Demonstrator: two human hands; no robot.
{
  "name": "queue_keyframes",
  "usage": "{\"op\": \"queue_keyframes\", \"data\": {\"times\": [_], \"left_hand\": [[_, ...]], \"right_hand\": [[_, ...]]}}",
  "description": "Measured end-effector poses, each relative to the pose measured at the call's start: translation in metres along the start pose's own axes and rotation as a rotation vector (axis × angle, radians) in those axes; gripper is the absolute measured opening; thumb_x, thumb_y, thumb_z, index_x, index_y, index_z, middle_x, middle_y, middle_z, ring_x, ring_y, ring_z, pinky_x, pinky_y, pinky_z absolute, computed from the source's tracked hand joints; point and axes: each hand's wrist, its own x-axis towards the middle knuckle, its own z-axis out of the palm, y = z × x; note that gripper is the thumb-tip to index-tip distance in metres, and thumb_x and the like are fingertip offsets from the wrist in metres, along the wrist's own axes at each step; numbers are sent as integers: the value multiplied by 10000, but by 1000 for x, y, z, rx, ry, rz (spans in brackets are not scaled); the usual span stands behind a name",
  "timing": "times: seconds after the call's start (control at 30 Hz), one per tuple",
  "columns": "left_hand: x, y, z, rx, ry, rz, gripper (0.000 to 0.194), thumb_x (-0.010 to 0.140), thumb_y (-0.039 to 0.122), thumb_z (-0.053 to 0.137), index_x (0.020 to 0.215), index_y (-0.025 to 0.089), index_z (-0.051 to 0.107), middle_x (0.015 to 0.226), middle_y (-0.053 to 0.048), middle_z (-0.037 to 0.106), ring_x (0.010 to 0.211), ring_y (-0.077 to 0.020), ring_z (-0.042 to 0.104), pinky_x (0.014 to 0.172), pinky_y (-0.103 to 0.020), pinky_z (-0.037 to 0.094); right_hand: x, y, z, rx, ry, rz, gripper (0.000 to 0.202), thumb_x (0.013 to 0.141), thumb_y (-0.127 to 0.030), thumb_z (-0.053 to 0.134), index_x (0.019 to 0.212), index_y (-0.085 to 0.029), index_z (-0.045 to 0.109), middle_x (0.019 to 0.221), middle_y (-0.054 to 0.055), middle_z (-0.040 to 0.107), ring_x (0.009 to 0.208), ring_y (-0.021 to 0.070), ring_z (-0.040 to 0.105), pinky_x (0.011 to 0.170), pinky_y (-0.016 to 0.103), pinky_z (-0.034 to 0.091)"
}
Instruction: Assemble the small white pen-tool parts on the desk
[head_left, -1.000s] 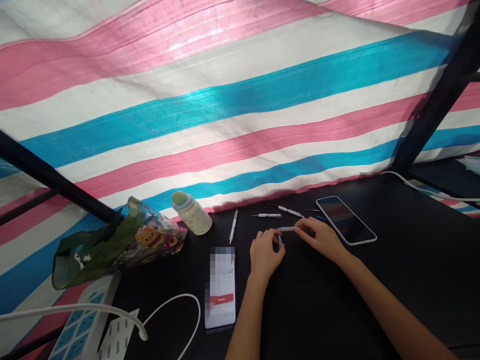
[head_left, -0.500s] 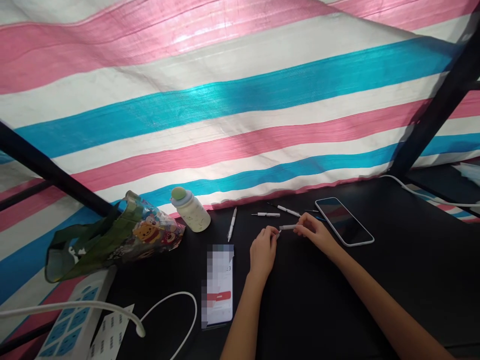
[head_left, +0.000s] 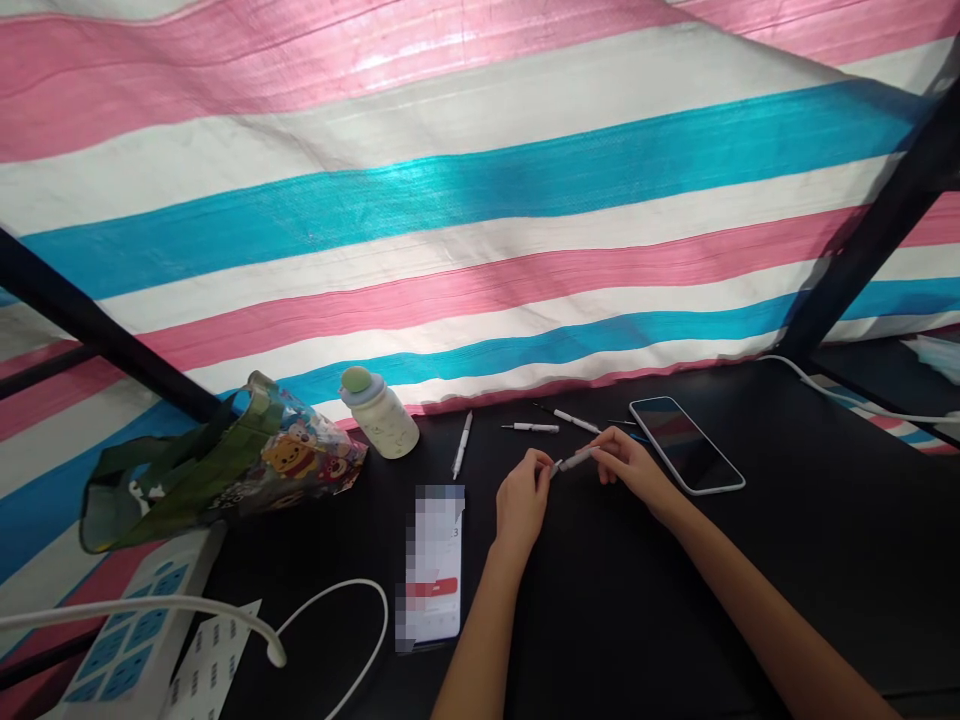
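My right hand pinches a white pen barrel between thumb and fingers. Its left end points at a small pale pen piece, which the fingertips of my left hand grip. The two parts meet or nearly meet; I cannot tell which. Beyond the hands lie a white pen with a thin bare tip and another white pen, slanted and partly behind my right hand. Farther left, a third white pen rests above a lit phone.
The lit phone lies left of my left forearm, and a dark-screened phone is right of my right hand. A bottle, a cartoon-print bag, a power strip and a white cable occupy the left side. Striped sheeting hangs behind.
The pen barrel has tilted, its left end dropping into line with the small piece in my left hand. The whole view has shifted slightly.
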Motion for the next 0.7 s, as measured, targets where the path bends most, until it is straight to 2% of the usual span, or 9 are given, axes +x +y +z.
{"op": "queue_keyframes", "data": {"times": [0.07,0.2,0.33,0.4,0.57,0.7], "left_hand": [[-1,1,0,13,8,3,176,885,221,386,947,270,543,895,36,653,796,-135,600,641,-228,388],[-1,3,0,34,32,31,224,902,235,359,996,296,553,992,46,639,878,-128,593,692,-222,393],[0,7,-2,42,38,-1,224,902,272,377,1056,299,538,928,43,647,838,-124,597,667,-210,391],[0,9,-3,31,35,9,221,901,279,384,1058,292,538,906,44,645,813,-119,596,660,-206,393],[-1,13,-4,-2,28,111,218,900,274,389,1040,283,556,905,46,631,811,-107,585,694,-199,401],[-1,15,-4,-8,12,156,198,895,303,411,1003,270,573,873,43,620,802,-105,579,701,-197,401]], "right_hand": [[0,1,0,-61,-10,3,335,773,-514,506,864,-196,451,683,-11,565,433,83,445,414,223,316],[-3,2,2,-306,-34,-72,296,819,-444,450,955,-190,520,656,-16,515,536,114,468,518,247,373],[-8,1,7,-666,-2,-95,238,817,-369,469,992,-221,536,662,-20,540,547,127,466,537,257,354],[-10,0,10,-757,6,-107,227,820,-372,477,989,-235,543,668,-19,548,580,140,487,550,259,357],[-10,-6,15,-738,-10,-193,255,887,-394,381,895,-241,585,722,10,595,704,171,519,644,285,389],[-9,-9,14,-656,-39,-231,256,875,-384,418,751,-218,568,667,7,594,713,175,522,669,287,390]]}}
